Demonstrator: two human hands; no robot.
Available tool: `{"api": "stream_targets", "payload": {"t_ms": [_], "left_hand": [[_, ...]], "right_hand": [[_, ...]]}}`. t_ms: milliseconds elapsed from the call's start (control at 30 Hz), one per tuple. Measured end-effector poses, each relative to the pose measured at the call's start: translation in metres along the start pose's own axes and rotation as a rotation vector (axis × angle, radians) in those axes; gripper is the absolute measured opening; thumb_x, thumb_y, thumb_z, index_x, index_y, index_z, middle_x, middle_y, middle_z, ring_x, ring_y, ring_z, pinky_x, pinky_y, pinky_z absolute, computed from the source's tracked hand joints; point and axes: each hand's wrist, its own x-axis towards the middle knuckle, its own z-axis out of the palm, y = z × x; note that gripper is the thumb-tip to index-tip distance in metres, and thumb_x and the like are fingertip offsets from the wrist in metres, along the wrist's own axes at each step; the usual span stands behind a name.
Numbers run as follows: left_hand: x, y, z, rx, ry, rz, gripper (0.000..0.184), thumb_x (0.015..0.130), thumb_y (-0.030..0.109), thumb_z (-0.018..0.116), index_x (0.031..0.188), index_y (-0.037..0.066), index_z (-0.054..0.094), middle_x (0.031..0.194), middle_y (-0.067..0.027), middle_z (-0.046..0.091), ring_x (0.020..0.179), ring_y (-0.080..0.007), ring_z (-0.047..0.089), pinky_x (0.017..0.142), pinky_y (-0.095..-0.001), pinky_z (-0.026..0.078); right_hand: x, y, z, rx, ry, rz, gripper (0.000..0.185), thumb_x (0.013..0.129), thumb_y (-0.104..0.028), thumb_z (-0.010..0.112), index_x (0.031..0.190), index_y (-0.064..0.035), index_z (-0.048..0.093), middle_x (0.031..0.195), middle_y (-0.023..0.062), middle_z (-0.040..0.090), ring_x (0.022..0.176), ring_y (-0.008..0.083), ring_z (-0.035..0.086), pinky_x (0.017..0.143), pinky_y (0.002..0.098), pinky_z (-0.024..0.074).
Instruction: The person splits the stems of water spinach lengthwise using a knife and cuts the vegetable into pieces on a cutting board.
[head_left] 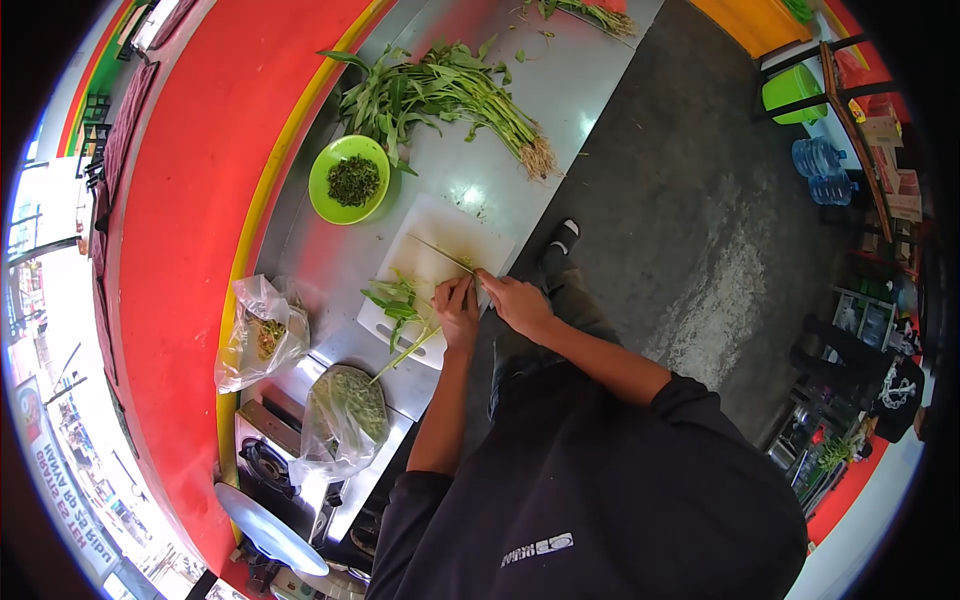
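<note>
My right hand [512,302] is closed round the handle of a knife [440,253], whose thin blade points away over the white cutting board [440,218]. Close beside it, my left hand [457,314] has its fingers bent down on leafy green stems [408,350], near the blade. Part of the stems under the fingers is hidden. Loose leaves [396,303] lie on the board left of that hand. A lime-green bowl [322,196] of chopped greens [353,181] stands beyond the board. Farther up lies a large bunch of rooted greens [455,95].
Two plastic bags, one with scraps [262,335] and one with greenery [345,415], stand on the left. A stove [265,462] and a pale round lid [270,530] are at lower left. The steel counter's edge [590,130] borders the dark floor. Another person [895,395] is at far right.
</note>
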Motion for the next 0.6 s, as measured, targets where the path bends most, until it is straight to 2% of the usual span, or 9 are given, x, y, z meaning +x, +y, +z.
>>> {"api": "stream_targets", "payload": {"t_ms": [167, 267, 333, 600], "left_hand": [[0.000, 0.004, -0.004, 0.100, -0.051, 0.025, 0.021, 0.084, 0.004, 0.074, 0.105, 0.006, 0.075, 0.095, -0.0093, 0.066, 0.091, -0.0274, 0.062, 0.081, -0.0395, 0.046], [-0.002, 0.000, -0.001, 0.057, -0.041, -0.002, 0.022, 0.084, 0.003, 0.074, 0.106, 0.007, 0.076, 0.095, -0.0085, 0.066, 0.091, -0.0272, 0.062, 0.081, -0.0403, 0.047], [-0.001, 0.001, -0.001, 0.038, -0.028, -0.009, 0.022, 0.084, 0.003, 0.074, 0.106, 0.007, 0.076, 0.095, -0.0080, 0.066, 0.091, -0.0269, 0.062, 0.080, -0.0406, 0.047], [-0.001, 0.003, -0.002, 0.018, -0.007, -0.023, 0.022, 0.084, 0.002, 0.074, 0.105, 0.007, 0.077, 0.094, -0.0069, 0.066, 0.091, -0.0254, 0.062, 0.081, -0.0390, 0.046]], "right_hand": [[0.014, -0.005, 0.005, -0.003, 0.024, -0.011, 0.035, 0.104, -0.031, 0.049, 0.136, -0.0204, 0.053, 0.078, 0.0159, 0.067, 0.062, 0.0384, 0.068, 0.054, 0.0487, 0.0549], [0.015, -0.007, 0.000, 0.008, 0.017, -0.014, 0.034, 0.104, -0.031, 0.049, 0.135, -0.0194, 0.054, 0.078, 0.0164, 0.067, 0.063, 0.0383, 0.068, 0.055, 0.0493, 0.0546], [0.011, -0.007, -0.004, 0.013, -0.036, 0.008, 0.035, 0.104, -0.029, 0.049, 0.138, -0.0198, 0.053, 0.080, 0.0134, 0.068, 0.067, 0.0366, 0.068, 0.059, 0.0501, 0.0537], [0.001, -0.004, -0.005, -0.024, -0.033, 0.006, 0.036, 0.103, -0.028, 0.050, 0.139, -0.0202, 0.052, 0.080, 0.0127, 0.068, 0.067, 0.0353, 0.068, 0.058, 0.0498, 0.0540]]}}
